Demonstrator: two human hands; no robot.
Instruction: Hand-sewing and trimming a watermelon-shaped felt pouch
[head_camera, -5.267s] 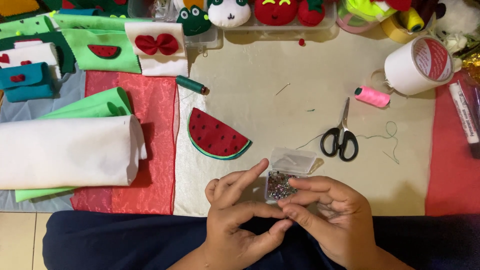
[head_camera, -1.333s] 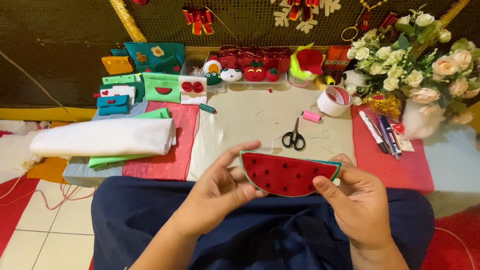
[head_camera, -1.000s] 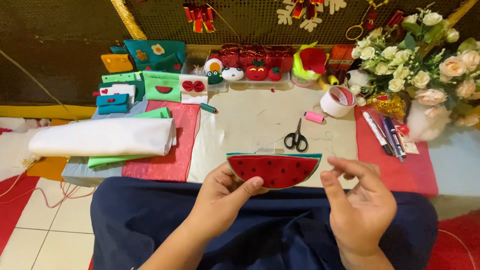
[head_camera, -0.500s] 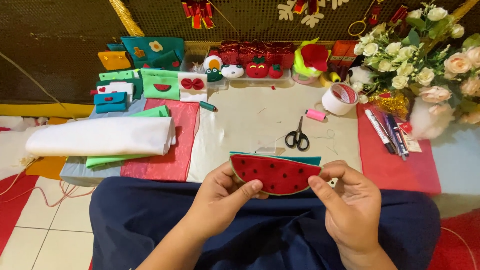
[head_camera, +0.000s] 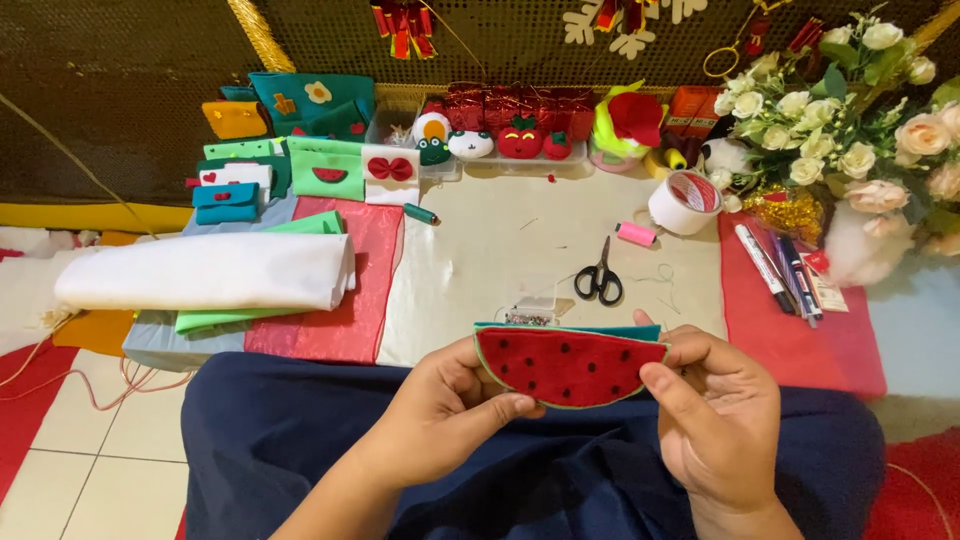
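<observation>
Behind, at upper frame, a cluttered craft table (head_camera: 500, 250) held scissors (head_camera: 599, 278). Left hand (head_camera: 450, 405) and right hand (head_camera: 715, 400) pinched the felt watermelon slice (head_camera: 565, 365) at lower centre, probably to steady it.

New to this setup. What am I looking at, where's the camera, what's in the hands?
No machine here: a seated person works with two bare hands. The one camera sits on their head, looking down. The left hand and right hand hold a red felt watermelon slice at its two ends, above the lap. On the low work surface beyond lie black scissors, a pink thread spool, a white fabric roll and a small bag of pins.
</observation>
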